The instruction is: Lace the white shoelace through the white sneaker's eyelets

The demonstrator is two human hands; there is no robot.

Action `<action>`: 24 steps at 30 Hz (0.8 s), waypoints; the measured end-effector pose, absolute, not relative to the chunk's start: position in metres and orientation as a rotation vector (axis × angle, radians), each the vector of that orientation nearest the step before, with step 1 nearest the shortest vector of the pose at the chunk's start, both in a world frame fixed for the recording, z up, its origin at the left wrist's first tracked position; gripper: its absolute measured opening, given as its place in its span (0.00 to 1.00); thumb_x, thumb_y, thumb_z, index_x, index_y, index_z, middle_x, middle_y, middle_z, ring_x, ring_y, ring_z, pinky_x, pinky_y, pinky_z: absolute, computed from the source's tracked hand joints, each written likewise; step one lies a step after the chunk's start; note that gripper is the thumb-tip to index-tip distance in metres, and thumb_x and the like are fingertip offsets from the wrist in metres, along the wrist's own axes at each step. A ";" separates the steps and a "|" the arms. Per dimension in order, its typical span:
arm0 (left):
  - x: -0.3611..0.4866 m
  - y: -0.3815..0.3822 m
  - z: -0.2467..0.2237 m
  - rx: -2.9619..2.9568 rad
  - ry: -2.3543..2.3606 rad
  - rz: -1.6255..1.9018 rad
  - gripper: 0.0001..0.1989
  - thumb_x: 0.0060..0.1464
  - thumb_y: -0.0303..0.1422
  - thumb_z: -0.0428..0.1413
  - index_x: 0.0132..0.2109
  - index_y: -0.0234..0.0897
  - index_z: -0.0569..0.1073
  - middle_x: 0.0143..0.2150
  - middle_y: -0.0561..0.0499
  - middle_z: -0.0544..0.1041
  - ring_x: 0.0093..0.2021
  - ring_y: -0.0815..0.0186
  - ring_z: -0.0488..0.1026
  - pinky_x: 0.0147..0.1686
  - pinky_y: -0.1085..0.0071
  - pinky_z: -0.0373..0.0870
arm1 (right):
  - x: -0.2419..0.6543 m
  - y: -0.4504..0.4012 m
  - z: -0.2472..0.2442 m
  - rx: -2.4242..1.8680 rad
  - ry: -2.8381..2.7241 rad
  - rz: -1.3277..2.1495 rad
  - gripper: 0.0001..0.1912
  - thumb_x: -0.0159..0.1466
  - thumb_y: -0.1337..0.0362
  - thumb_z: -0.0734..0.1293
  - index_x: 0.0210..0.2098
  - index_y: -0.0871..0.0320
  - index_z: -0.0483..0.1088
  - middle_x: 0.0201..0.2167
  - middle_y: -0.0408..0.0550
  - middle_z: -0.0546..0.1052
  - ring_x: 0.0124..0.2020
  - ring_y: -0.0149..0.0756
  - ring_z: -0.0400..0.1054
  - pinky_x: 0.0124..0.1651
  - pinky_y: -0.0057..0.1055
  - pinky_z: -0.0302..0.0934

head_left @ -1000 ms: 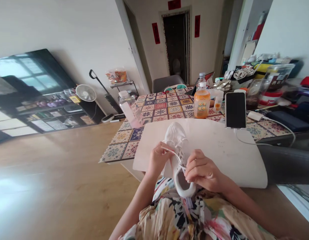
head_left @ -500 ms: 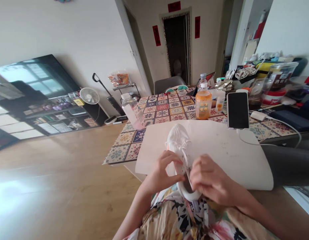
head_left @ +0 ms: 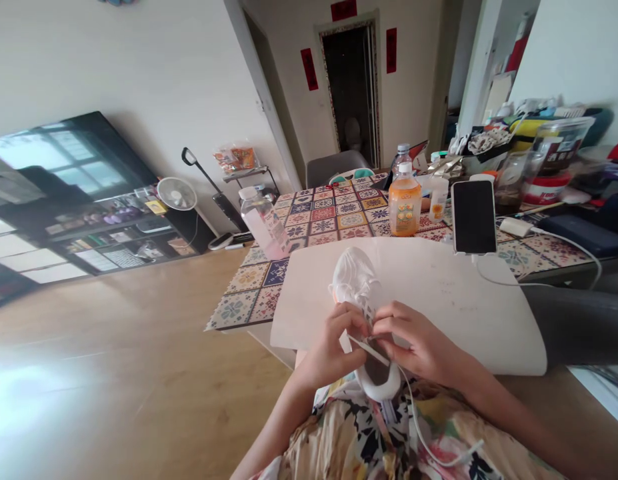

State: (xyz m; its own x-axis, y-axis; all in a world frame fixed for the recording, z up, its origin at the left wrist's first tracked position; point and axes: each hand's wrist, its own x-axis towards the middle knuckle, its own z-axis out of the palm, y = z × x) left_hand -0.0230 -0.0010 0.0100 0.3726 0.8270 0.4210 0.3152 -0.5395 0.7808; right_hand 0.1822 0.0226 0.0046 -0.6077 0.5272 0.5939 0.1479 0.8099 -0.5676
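The white shoe (head_left: pixel 356 275) lies toe-away over the near edge of the white board (head_left: pixel 463 327), presumably to turn its laces toward both hands. The right hand (head_left: pixel 419 339) pinches the lace (head_left: pixel 369 351); the left hand's (head_left: pixel 333 343) grip is unclear.

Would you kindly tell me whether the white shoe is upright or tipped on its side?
Upright: the white shoe has its opening facing up, between the left hand and right hand.

The hands (head_left: pixel 333 343) (head_left: pixel 413 340) partly hide the middle of the white shoe (head_left: pixel 357 281).
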 end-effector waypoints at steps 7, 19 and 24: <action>-0.023 -0.002 0.010 2.026 0.957 1.159 0.15 0.41 0.18 0.54 0.36 0.39 0.69 0.40 0.50 0.68 0.39 0.64 0.68 0.42 0.67 0.67 | 0.181 0.019 0.007 -0.496 -2.157 0.686 0.13 0.59 0.77 0.61 0.40 0.54 0.63 0.39 0.47 0.70 0.39 0.36 0.66 0.42 0.32 0.66; -0.020 -0.002 0.000 1.958 0.959 1.218 0.04 0.51 0.27 0.56 0.36 0.38 0.71 0.41 0.48 0.68 0.41 0.63 0.68 0.43 0.65 0.68 | 0.181 0.025 -0.005 -0.495 -2.129 0.802 0.03 0.68 0.68 0.60 0.40 0.54 0.63 0.43 0.49 0.70 0.43 0.37 0.67 0.44 0.32 0.66; -0.020 -0.002 -0.003 1.961 0.935 1.224 0.03 0.51 0.27 0.56 0.34 0.38 0.69 0.41 0.47 0.69 0.43 0.61 0.69 0.44 0.64 0.68 | 0.182 0.025 -0.006 -0.530 -2.078 0.899 0.07 0.71 0.66 0.57 0.36 0.54 0.62 0.40 0.48 0.69 0.41 0.37 0.67 0.45 0.32 0.66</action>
